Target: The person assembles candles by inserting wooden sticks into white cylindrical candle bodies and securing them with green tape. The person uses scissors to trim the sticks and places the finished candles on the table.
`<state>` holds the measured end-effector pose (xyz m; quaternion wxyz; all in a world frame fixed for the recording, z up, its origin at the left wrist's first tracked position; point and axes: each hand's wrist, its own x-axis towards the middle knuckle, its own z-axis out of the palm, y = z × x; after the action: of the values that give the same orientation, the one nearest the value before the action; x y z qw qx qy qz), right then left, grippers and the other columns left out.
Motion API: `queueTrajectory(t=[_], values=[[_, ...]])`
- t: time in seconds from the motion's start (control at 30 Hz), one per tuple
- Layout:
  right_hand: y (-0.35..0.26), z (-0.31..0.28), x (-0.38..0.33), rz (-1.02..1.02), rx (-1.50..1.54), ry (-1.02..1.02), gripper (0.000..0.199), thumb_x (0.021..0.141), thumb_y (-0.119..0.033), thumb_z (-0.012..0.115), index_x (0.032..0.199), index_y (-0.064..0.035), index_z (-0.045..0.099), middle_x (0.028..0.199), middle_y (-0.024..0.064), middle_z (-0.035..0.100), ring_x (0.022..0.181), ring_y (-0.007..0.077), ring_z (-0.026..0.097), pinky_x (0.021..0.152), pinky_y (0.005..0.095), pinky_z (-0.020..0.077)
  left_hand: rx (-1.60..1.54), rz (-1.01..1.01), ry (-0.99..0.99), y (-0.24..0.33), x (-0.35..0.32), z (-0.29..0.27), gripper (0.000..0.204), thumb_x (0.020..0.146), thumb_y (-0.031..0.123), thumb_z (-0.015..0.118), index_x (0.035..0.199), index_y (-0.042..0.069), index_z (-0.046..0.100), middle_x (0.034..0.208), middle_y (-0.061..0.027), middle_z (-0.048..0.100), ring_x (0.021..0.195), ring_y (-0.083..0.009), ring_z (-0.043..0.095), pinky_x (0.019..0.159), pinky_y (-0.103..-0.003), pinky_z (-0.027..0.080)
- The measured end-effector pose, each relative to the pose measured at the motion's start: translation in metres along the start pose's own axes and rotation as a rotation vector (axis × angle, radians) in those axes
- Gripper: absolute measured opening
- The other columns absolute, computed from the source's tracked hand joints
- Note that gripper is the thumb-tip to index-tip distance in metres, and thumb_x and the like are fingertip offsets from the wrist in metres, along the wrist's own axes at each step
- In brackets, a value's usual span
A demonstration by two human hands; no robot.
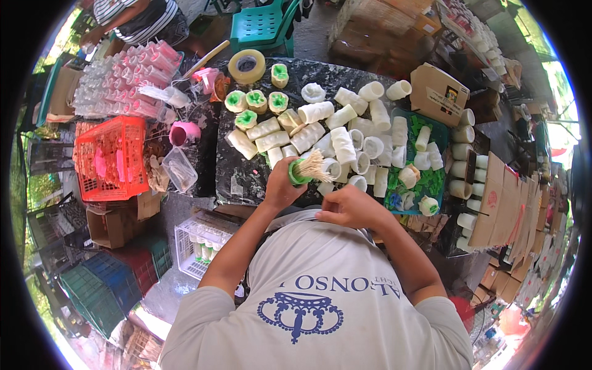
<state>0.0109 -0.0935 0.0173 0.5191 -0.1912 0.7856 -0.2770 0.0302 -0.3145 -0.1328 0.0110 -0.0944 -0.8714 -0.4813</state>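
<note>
My left hand (pixel 282 186) is wrapped round a bundle of thin pale strands (pixel 313 165) with a green band or cup (pixel 298 173) at its base. The strands fan out to the right, over the near edge of the table. Close beside their tips, my right hand (pixel 351 208) is closed with its fingers curled in; whether anything is in them is hidden. Beyond both hands lie many off-white wax-like cylinders (pixel 343 143), some hollow, most on their sides. Several upright ones with green tops (pixel 246 118) stand at the far left.
A roll of tape (pixel 246 66) lies at the table's far edge. On the right is a tray of green pieces (pixel 412 192), with an open cardboard box (pixel 439 92) behind it. A red crate (pixel 111 159) and pink-and-clear cups (pixel 139 74) fill the left. Another person (pixel 145 21) is at the upper left.
</note>
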Motion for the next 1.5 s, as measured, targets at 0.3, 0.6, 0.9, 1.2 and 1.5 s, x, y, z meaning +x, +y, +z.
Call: queueTrajectory(t=[0.3,0.6,0.9,1.2,1.5], values=[[0.047,0.034,0.045,-0.565,0.498,0.923,0.079,0.070,-0.036,0.094,0.131,-0.0009,0.058,0.135,0.0162,0.060,0.128,0.0291,0.057,0.109,0.0398,0.0435,-0.357,-0.025,-0.251,0.021,0.018,0.026,0.062,0.070,0.012,0.085,0.123,0.004,0.055,0.110,-0.0145,0.064,0.104,-0.0320,0.065,0.088,-0.040,0.052],[0.063,0.039,0.048,-0.458,0.534,1.346,0.031,0.075,-0.018,0.081,0.099,-0.0033,0.069,0.120,0.0131,0.065,0.112,0.0345,0.062,0.096,0.0422,0.0503,-0.284,0.049,-0.344,0.068,0.034,0.047,0.055,0.072,0.012,0.085,0.119,0.001,0.059,0.117,-0.0136,0.063,0.108,-0.0271,0.065,0.090,-0.038,0.052],[0.066,0.052,0.052,-0.333,0.085,1.275,0.057,0.078,-0.049,0.083,0.117,-0.0111,0.066,0.132,0.0113,0.058,0.137,0.0369,0.045,0.111,0.0499,0.0340,-0.569,-0.043,-0.436,0.048,0.030,0.058,0.061,0.078,0.016,0.085,0.126,0.002,0.051,0.117,-0.0078,0.062,0.102,-0.0176,0.064,0.088,-0.033,0.053],[0.038,0.027,0.007,-0.479,0.072,1.382,0.098,0.079,-0.054,0.081,0.151,-0.0044,0.036,0.155,0.0217,0.040,0.143,0.0395,0.040,0.118,0.0479,0.0324,-0.404,-0.048,-0.277,0.041,0.034,0.034,0.062,0.074,0.008,0.084,0.127,0.001,0.053,0.109,-0.0108,0.068,0.100,-0.0198,0.068,0.086,-0.034,0.054],[0.000,0.021,-0.007,-0.463,-0.380,1.136,0.090,0.086,-0.060,0.070,0.153,-0.0089,0.039,0.162,0.0181,0.033,0.150,0.0356,0.031,0.122,0.0493,0.0260,-0.398,-0.003,-0.139,0.040,0.032,0.016,0.060,0.072,0.008,0.082,0.125,0.002,0.055,0.111,-0.0176,0.067,0.102,-0.0326,0.068,0.085,-0.040,0.055]])
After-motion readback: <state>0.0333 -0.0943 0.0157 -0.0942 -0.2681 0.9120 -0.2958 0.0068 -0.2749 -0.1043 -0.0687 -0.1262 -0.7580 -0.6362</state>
